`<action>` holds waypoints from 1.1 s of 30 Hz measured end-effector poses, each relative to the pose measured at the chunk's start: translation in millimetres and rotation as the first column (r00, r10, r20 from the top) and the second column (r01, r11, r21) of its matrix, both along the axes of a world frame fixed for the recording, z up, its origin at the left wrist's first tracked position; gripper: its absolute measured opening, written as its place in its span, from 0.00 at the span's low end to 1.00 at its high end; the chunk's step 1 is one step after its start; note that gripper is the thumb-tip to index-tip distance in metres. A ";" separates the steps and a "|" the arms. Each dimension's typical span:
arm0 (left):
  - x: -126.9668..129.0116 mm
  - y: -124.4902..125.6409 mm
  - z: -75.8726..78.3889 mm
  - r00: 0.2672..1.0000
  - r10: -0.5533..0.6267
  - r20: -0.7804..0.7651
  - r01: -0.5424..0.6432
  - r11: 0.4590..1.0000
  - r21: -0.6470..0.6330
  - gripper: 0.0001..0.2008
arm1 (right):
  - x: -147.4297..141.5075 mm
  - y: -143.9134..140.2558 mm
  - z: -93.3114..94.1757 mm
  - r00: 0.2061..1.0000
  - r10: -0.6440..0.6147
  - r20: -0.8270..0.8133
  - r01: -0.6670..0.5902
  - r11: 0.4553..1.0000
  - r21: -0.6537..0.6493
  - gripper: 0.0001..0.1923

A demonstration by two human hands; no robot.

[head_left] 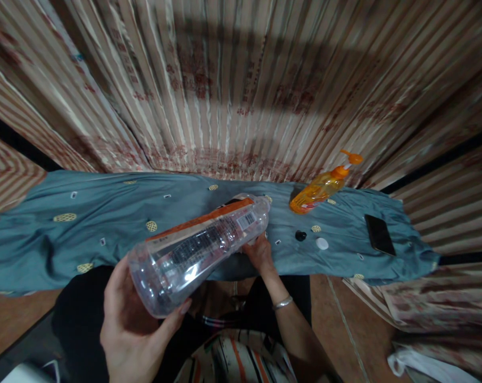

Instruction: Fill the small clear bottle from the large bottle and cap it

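A large clear plastic bottle [201,255] with an orange and dark label and a barcode is held tilted over the cloth, its neck end up and to the right. My left hand [135,324] is closed around the wide base, thumb along the near side. At the neck end, my right hand [260,252] is closed against the underside of the bottle. Its fingertips are partly hidden behind the plastic. To the right stands an orange pump bottle [318,191] with liquid in it. A small black cap [300,235] and a white disc [322,243] lie nearer my right hand.
The narrow table wears a wrinkled teal cloth [117,213] with pineapple prints. A black phone [379,234] lies near its right end. Striped curtains [225,96] hang close behind and at both sides. A white object [27,374] shows at bottom left.
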State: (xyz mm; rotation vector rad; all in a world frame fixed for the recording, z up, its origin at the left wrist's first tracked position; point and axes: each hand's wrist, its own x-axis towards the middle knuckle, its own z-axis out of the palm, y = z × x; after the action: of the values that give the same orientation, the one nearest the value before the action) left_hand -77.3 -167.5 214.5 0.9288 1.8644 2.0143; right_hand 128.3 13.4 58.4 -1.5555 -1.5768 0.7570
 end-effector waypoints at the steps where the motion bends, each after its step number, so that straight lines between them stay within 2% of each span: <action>1: -0.8 -0.3 -0.4 1.000 -0.011 0.001 0.011 1.000 -0.013 0.49 | 0.1 0.0 -0.5 1.000 0.000 0.002 0.000 1.000 -0.002 0.26; 10: 1.1 0.4 1.5 1.000 -0.027 0.004 0.027 1.000 0.001 0.49 | 2.8 0.5 -5.8 0.999 0.020 0.033 -0.021 1.000 0.016 0.25; 15: 1.9 0.4 1.3 1.000 -0.020 0.005 0.020 1.000 -0.002 0.48 | 1.2 0.1 -4.7 0.998 -0.006 0.059 0.008 1.000 -0.021 0.27; 24: -2.3 1.7 -1.1 1.000 -0.018 -0.002 0.018 1.000 -0.022 0.52 | 1.5 1.1 -3.6 0.998 0.003 0.058 -0.005 0.999 0.043 0.25; 33: 2.1 2.0 2.1 1.000 0.001 0.006 -0.001 1.000 -0.019 0.47 | 2.3 0.6 -5.7 0.998 -0.003 0.063 0.002 1.000 0.012 0.26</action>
State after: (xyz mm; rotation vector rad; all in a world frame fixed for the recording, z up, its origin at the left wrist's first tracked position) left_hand -75.3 -165.6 216.6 0.9162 1.8773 1.9946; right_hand 130.6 14.0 52.7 -1.5858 -1.6220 0.7021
